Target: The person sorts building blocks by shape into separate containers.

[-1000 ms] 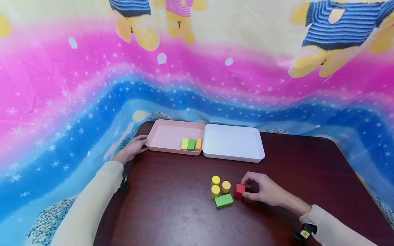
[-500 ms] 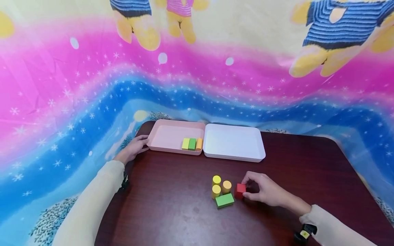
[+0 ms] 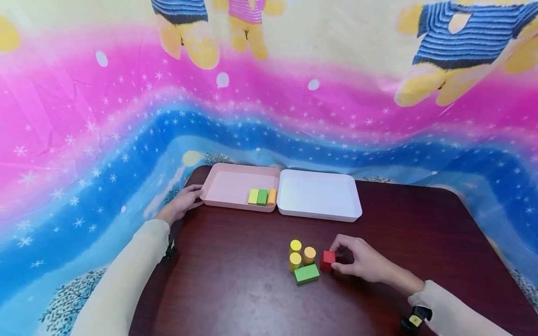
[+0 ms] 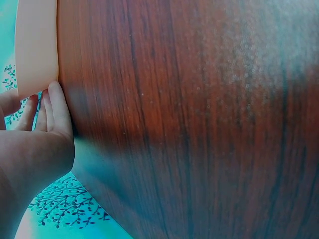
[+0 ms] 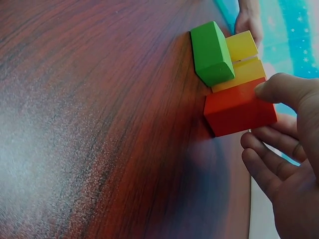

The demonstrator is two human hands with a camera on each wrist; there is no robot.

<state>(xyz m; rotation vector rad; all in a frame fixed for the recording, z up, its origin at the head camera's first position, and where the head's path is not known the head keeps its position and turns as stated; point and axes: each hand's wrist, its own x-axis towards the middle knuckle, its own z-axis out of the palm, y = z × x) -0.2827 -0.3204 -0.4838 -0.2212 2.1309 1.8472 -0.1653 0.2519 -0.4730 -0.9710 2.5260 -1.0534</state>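
Observation:
My left hand (image 3: 184,201) is at the near left corner of a pink tray (image 3: 229,177), its fairly straight fingertips resting against the outer wall. The left wrist view shows the fingers (image 4: 61,112) meeting that wall close over the table. My right hand (image 3: 361,259) pinches a red block (image 3: 329,261) between thumb and fingers; the block stands upright on the table. Just left of it are an orange cylinder (image 3: 309,255), two yellow cylinders (image 3: 295,259) and a green block (image 3: 307,274). In the right wrist view, the thumb (image 5: 279,89) presses the red block's side.
A white tray (image 3: 317,193) stands against the pink one at the back of the dark wooden table (image 3: 235,280). Inside the pink tray, along its near right corner, sit a yellow block (image 3: 253,197), a green block (image 3: 262,197) and an orange piece (image 3: 272,197). Patterned cloth (image 3: 269,93) hangs behind.

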